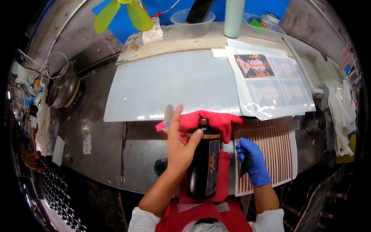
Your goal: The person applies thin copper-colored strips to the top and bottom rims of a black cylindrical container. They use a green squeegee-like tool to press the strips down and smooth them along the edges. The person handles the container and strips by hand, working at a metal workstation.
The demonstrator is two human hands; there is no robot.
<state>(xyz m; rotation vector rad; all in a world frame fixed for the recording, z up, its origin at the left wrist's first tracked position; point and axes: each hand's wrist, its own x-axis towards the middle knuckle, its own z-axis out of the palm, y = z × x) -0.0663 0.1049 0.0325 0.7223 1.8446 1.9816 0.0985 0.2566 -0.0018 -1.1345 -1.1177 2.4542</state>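
A dark glass bottle (pixel 203 162) with a picture label lies on a red cloth (pixel 216 120), neck pointing away from me. My left hand (pixel 181 144), bare with a bandaged finger, rests on the bottle's shoulder, thumb near the neck. My right hand (pixel 253 162) wears a blue glove and is closed on a small dark green scraper (pixel 245 164) just right of the bottle.
A frosted white sheet (pixel 170 83) covers the bench ahead. A sheet of picture labels (pixel 270 83) lies at right, a striped backing sheet (pixel 274 149) below it. A yellow fan (pixel 125 13), a plastic tub (pixel 193 23) and a pale cylinder (pixel 234 17) stand at the back. A metal pot (pixel 63 89) sits left.
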